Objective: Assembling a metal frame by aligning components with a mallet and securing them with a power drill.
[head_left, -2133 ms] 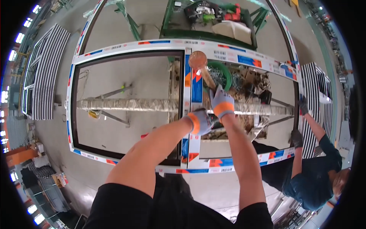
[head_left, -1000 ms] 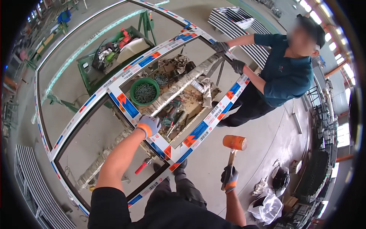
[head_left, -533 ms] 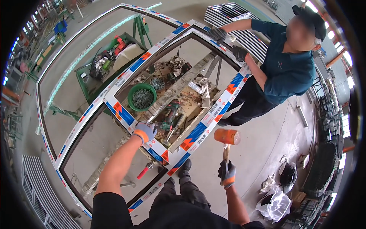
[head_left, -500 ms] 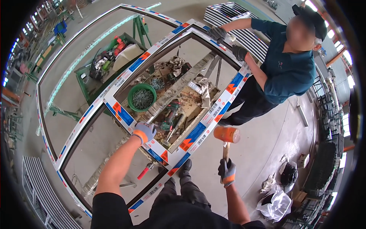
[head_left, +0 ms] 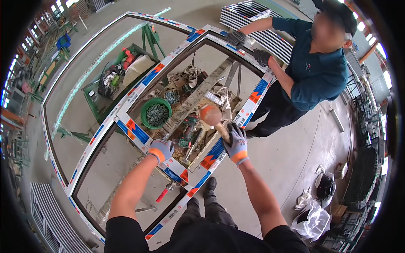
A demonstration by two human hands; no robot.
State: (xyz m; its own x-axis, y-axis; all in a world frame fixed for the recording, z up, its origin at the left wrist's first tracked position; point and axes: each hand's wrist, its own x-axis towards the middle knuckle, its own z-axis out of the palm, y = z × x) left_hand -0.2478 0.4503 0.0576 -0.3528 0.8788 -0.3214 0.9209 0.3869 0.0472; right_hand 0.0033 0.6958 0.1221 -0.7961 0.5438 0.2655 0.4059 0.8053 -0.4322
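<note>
A white window frame [head_left: 139, 90] with blue and orange stickers lies flat across metal trestles on the grey concrete floor [head_left: 291, 156]. Beneath it sits a low table [head_left: 192, 99] strewn with clutter — a green bowl of screws [head_left: 156, 113], rags, a drill. At near right on the floor lie plastic bags [head_left: 314, 219]; at far right, stacked white profiles [head_left: 253, 12].

The orange-headed rubber mallet with a wooden handle [head_left: 213, 119] is tilted, head up and to the left, over the frame's inner edge; the white plastic window frame with blue and orange protective tape [head_left: 139, 134] lies flat and wide, its cross bar running diagonally above cluttered tools.
</note>
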